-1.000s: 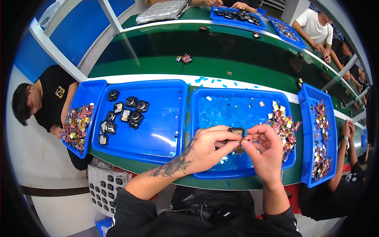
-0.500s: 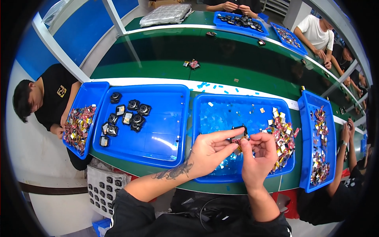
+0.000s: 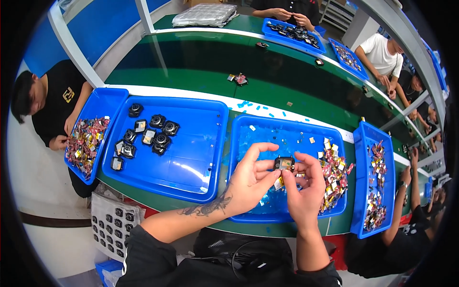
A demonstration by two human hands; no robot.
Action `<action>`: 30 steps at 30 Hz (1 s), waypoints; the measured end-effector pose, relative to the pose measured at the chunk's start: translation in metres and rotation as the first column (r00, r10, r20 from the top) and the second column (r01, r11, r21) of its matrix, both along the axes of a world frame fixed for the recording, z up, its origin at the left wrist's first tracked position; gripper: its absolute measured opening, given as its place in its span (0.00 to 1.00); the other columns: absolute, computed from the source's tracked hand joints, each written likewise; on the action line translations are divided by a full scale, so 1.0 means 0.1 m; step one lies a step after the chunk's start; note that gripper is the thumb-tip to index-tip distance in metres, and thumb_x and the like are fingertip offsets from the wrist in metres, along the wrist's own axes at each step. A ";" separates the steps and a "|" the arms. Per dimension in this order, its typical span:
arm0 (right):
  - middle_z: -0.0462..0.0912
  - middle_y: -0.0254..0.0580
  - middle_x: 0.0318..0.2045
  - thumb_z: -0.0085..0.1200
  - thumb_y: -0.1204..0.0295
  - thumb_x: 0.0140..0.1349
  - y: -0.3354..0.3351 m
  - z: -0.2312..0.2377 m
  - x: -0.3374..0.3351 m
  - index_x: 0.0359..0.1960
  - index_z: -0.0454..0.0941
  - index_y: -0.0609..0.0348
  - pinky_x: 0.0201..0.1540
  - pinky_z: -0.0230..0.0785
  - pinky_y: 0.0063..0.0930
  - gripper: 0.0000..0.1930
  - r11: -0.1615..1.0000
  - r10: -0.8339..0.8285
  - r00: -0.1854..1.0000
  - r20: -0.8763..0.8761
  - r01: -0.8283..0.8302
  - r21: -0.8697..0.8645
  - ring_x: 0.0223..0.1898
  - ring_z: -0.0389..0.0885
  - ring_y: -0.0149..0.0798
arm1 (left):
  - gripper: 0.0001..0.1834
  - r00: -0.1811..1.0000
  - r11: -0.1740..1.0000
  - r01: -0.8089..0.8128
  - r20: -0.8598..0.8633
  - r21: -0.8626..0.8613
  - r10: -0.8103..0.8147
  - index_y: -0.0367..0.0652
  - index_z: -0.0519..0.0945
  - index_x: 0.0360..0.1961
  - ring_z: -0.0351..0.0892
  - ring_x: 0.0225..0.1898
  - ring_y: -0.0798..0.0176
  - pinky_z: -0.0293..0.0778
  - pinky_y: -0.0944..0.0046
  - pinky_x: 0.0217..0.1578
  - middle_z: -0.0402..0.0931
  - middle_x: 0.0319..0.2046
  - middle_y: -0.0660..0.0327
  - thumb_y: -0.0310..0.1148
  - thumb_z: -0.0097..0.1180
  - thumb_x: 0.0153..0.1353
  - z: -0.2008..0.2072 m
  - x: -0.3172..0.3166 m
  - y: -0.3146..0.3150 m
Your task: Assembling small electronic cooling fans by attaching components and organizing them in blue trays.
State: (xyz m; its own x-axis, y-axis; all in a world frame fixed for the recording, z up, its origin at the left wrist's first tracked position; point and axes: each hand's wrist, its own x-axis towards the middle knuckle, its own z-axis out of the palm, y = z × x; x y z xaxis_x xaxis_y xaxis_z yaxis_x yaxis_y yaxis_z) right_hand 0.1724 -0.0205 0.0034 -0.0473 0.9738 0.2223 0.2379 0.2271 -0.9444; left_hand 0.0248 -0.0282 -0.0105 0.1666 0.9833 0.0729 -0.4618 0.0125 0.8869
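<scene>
My left hand point(image 3: 246, 184) and my right hand point(image 3: 307, 189) hold a small black watch case point(image 3: 284, 163) between them, above a blue tray point(image 3: 234, 165). The case is turned so a tan, boxy part inside it shows. My left thumb and fingers pinch its left and lower side; the left index finger is raised off it. My right thumb and fingers close on its right side. Something small and reddish shows at the thumb tips, too small to make out. A heap of small red circuit boards with silver and yellow pieces point(image 3: 334, 179) lies at the tray's right end.
Left, another blue tray point(image 3: 196, 138) holds several black watch cases point(image 3: 161, 142). Narrower trays of circuit boards flank both, one at far left point(image 3: 117, 98), one at right point(image 3: 362, 177). Blue film scraps point(image 3: 245, 104) lie behind. Co-workers sit left, right and across the green bench point(image 3: 191, 62).
The watch case has turned and now shows its inside more plainly. My left index finger has lifted off it. The whole view has shifted slightly.
</scene>
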 end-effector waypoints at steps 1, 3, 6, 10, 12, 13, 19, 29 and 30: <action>0.78 0.39 0.37 0.59 0.85 0.57 0.00 0.02 -0.01 0.52 0.73 0.65 0.40 0.77 0.21 0.19 1.000 0.009 1.000 0.009 -0.010 0.003 0.40 0.78 0.28 | 0.26 1.000 1.000 -0.005 0.023 -0.020 0.005 0.41 0.58 0.62 0.78 0.52 0.63 0.75 0.67 0.50 0.76 0.50 0.45 0.16 0.47 0.65 0.00 -0.02 0.00; 0.78 0.38 0.38 0.58 0.85 0.57 -0.01 0.03 -0.03 0.52 0.73 0.65 0.40 0.76 0.20 0.19 0.992 0.060 0.995 -0.076 -0.068 -0.104 0.40 0.78 0.27 | 0.24 0.998 0.999 -0.034 0.049 -0.042 0.036 0.39 0.59 0.60 0.78 0.51 0.62 0.75 0.66 0.50 0.76 0.50 0.46 0.16 0.48 0.65 -0.01 -0.06 -0.03; 0.78 0.37 0.37 0.58 0.86 0.56 0.08 0.07 0.01 0.52 0.73 0.63 0.41 0.76 0.21 0.20 0.988 0.134 0.991 0.022 -0.132 -0.085 0.40 0.78 0.27 | 0.23 0.996 0.996 -0.083 -0.029 -0.014 0.082 0.41 0.59 0.60 0.77 0.53 0.62 0.75 0.65 0.50 0.74 0.53 0.46 0.16 0.46 0.66 -0.06 0.00 -0.04; 0.82 0.39 0.32 0.60 0.85 0.54 0.65 0.25 0.20 0.54 0.70 0.64 0.39 0.76 0.23 0.24 0.955 0.273 0.962 -0.004 -0.271 -0.122 0.33 0.81 0.31 | 0.25 0.939 0.988 -0.154 -0.308 0.017 0.151 0.43 0.61 0.63 0.78 0.52 0.58 0.76 0.62 0.50 0.72 0.54 0.45 0.24 0.52 0.66 0.16 -0.18 0.00; 0.83 0.42 0.32 0.61 0.83 0.54 1.34 0.20 0.42 0.54 0.70 0.65 0.38 0.77 0.24 0.24 0.960 0.249 0.968 -0.030 -0.251 -0.128 0.32 0.83 0.33 | 0.24 0.537 0.871 -0.033 -0.726 0.490 0.429 0.44 0.69 0.59 0.80 0.49 0.52 0.76 0.58 0.50 0.72 0.55 0.48 0.31 0.58 0.63 0.23 -0.42 0.07; 0.83 0.44 0.33 0.62 0.82 0.53 1.71 0.13 0.44 0.53 0.70 0.66 0.37 0.77 0.25 0.24 0.967 0.213 0.977 -0.003 -0.211 -0.145 0.33 0.84 0.34 | 0.19 0.400 0.866 -0.018 -0.790 0.500 0.465 0.43 0.77 0.51 0.80 0.47 0.48 0.76 0.54 0.49 0.76 0.51 0.51 0.35 0.62 0.59 0.30 -0.69 0.02; 0.81 0.44 0.35 0.69 0.79 0.49 2.84 -0.32 0.75 0.44 0.76 0.66 0.31 0.79 0.27 0.20 0.928 -0.096 0.856 0.508 0.261 -0.265 0.33 0.83 0.36 | 0.23 -0.502 0.847 0.131 -0.703 0.514 0.504 0.41 0.73 0.58 0.67 0.63 0.49 0.66 0.53 0.62 0.72 0.59 0.51 0.26 0.54 0.59 -0.08 -1.77 -0.01; 0.85 0.50 0.28 0.68 0.68 0.46 2.46 0.31 1.14 0.26 0.82 0.58 0.42 0.76 0.37 0.09 0.990 -0.121 0.766 0.631 0.138 0.022 0.35 0.85 0.48 | 0.17 -0.525 0.914 0.084 -0.762 0.397 0.379 0.37 0.76 0.53 0.75 0.48 0.49 0.73 0.54 0.50 0.79 0.44 0.51 0.23 0.49 0.62 0.03 -1.69 0.19; 0.85 0.50 0.28 0.68 0.68 0.46 2.29 0.43 1.17 0.26 0.82 0.58 0.42 0.76 0.37 0.09 0.987 -0.134 0.758 0.638 0.161 0.016 0.35 0.85 0.48 | 0.16 -0.410 0.879 0.047 -0.793 0.475 0.451 0.37 0.76 0.53 0.77 0.46 0.49 0.74 0.55 0.48 0.79 0.44 0.50 0.25 0.48 0.64 0.00 -1.67 0.25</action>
